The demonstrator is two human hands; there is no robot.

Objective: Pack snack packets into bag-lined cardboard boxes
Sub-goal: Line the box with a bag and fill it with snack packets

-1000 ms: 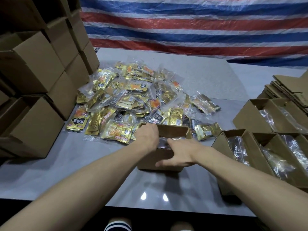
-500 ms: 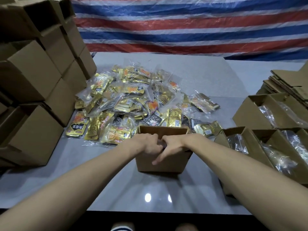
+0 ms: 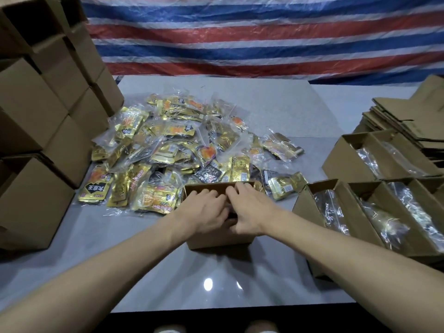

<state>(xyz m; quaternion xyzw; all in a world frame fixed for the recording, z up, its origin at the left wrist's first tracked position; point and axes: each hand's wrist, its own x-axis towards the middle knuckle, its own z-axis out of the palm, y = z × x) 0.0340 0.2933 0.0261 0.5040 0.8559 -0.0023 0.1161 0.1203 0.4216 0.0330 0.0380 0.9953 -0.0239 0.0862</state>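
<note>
A small brown cardboard box (image 3: pixel 216 239) stands on the grey table (image 3: pixel 264 272) right in front of me. My left hand (image 3: pixel 206 210) and my right hand (image 3: pixel 249 210) lie side by side over its top, fingers stretched toward the far flap (image 3: pixel 204 187). The hands hide what is inside the box. Just behind it spreads a big heap of gold and clear snack packets (image 3: pixel 182 152), some touching the box's far side.
Closed cardboard boxes (image 3: pixel 36 116) are stacked high along the left. On the right stand several open boxes lined with clear bags (image 3: pixel 384 212), with flattened cardboard (image 3: pixel 408 121) piled behind them. A striped red, white and blue tarp (image 3: pixel 240 32) hangs at the back.
My hands moved from the box's rim and near edge to meet over its top. Their fingers now reach the far flap.
</note>
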